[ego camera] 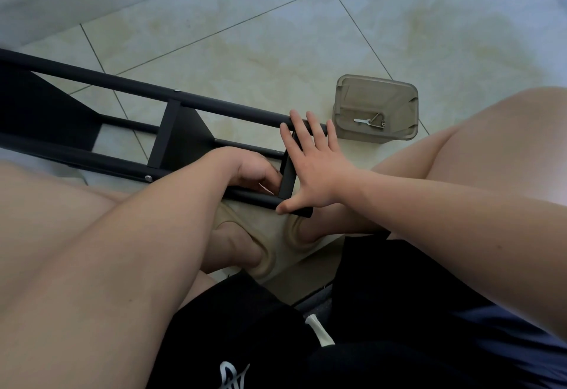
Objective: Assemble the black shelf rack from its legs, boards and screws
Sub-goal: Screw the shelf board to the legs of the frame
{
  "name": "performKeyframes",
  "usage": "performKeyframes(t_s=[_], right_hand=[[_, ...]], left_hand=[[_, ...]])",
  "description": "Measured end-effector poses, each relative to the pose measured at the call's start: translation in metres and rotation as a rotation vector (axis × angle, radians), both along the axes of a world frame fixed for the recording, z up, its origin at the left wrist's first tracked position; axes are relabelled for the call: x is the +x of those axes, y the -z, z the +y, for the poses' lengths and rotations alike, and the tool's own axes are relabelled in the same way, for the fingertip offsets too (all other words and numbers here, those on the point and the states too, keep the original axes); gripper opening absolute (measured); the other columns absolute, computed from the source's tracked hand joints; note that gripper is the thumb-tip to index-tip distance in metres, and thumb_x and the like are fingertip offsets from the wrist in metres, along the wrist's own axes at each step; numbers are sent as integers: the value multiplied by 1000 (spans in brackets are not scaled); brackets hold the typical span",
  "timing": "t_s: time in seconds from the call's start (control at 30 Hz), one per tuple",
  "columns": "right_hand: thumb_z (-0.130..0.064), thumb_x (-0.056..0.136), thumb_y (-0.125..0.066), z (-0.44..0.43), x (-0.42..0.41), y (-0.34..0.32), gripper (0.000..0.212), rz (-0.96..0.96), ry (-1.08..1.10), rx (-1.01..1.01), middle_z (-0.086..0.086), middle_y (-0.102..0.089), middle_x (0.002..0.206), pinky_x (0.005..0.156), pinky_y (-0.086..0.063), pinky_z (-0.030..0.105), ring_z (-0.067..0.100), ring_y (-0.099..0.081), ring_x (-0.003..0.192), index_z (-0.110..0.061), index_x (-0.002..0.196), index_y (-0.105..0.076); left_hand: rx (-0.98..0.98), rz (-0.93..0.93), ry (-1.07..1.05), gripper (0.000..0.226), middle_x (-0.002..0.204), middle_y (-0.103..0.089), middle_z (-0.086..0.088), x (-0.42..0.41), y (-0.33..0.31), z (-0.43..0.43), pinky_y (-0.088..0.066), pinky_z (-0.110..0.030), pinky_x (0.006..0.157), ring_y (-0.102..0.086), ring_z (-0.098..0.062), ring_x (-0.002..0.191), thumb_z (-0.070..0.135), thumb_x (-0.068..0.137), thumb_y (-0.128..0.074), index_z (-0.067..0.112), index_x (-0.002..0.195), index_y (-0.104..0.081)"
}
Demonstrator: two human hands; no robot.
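The black shelf rack lies on its side on the tiled floor, its round legs running from the left edge toward the middle. My right hand lies flat with spread fingers against the end board, thumb on the near leg and fingertips at the far leg. My left hand reaches inside the frame beside that board, fingers curled around a thin, light object that I cannot identify. Silver screw heads show on the legs.
A translucent plastic box stands on the floor to the right of the rack, holding a small wrench and a few screws. My bare knees flank the rack end, my slippered feet sit under it. A pale wall base runs along the top left.
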State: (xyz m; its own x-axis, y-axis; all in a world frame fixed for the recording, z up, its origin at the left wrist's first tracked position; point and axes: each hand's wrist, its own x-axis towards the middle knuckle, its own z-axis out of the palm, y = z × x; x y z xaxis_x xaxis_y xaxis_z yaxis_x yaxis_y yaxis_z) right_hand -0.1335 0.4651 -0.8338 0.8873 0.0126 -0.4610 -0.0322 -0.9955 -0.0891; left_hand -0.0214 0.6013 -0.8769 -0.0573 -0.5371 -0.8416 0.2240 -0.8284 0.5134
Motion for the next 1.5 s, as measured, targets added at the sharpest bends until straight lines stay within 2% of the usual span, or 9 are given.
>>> performKeyframes(t_s=[0.1, 0.27, 0.37, 0.47, 0.6, 0.93, 1.1, 1.23, 1.5], right_hand=[[-96, 57, -56, 0, 0, 0, 151, 1, -1, 0, 13, 29, 164, 120, 14, 61, 39, 29, 150, -13, 159, 17], [-96, 57, -55, 0, -1, 1, 150, -6, -3, -5, 13, 29, 164, 119, 14, 61, 40, 29, 150, -12, 159, 17], [-96, 57, -55, 0, -1, 2, 151, -5, -1, -3, 13, 29, 164, 120, 14, 61, 40, 29, 149, -13, 159, 17], [-96, 57, -56, 0, -1, 1, 151, -6, -1, 1, 14, 28, 164, 119, 14, 61, 40, 28, 150, -12, 159, 17], [-96, 56, -56, 0, -1, 1, 151, -3, -1, -1, 14, 28, 164, 120, 13, 62, 40, 28, 150, -12, 159, 17], [-97, 55, -54, 0, -1, 3, 152, -4, -3, -5, 14, 28, 164, 120, 13, 62, 41, 28, 150, -12, 159, 17], [-98, 55, -54, -1, 0, 3, 152, -2, -2, -3, 14, 29, 164, 120, 14, 62, 41, 28, 149, -13, 159, 17], [-97, 56, -55, 0, 0, 2, 151, 0, 0, -5, 14, 29, 164, 120, 12, 63, 41, 28, 150, -12, 159, 16], [-97, 56, -55, 0, 0, 0, 151, 1, 0, -7, 14, 29, 164, 120, 12, 62, 41, 27, 150, -12, 159, 17]], left_hand=[[26, -18, 77, 17, 99, -77, -4, 1, 1, 0, -51, -27, 87, -71, -12, 91, 9, 89, -63, 13, 100, -76], [31, -18, 96, 18, 87, -76, -3, 2, 3, 1, -53, -19, 66, -71, -11, 77, 6, 89, -60, 15, 89, -75], [17, 11, 46, 20, 90, -74, -5, 2, 4, 1, -54, -21, 74, -70, -13, 81, -1, 89, -56, 12, 92, -72], [5, 55, 20, 20, 84, -75, 1, 1, 2, 0, -53, -16, 65, -71, -7, 76, 0, 91, -55, 11, 94, -72], [58, -33, 85, 29, 101, -76, -4, 1, 2, -1, -51, -25, 82, -69, -14, 92, 14, 88, -65, 4, 114, -73], [10, 5, 41, 22, 106, -68, -12, 0, 3, 0, -50, -26, 89, -64, -20, 99, -1, 90, -56, 6, 108, -67], [18, 39, -9, 20, 85, -74, 1, 0, 0, 0, -53, -16, 63, -71, -6, 74, 1, 92, -55, 9, 101, -71], [46, -48, 67, 31, 95, -75, -4, -1, 1, -1, -53, -26, 83, -69, -14, 86, 11, 88, -65, 2, 116, -71], [30, -64, 86, 16, 92, -70, -6, 0, 2, -2, -49, -21, 77, -64, -15, 86, 6, 88, -62, 8, 100, -72]])
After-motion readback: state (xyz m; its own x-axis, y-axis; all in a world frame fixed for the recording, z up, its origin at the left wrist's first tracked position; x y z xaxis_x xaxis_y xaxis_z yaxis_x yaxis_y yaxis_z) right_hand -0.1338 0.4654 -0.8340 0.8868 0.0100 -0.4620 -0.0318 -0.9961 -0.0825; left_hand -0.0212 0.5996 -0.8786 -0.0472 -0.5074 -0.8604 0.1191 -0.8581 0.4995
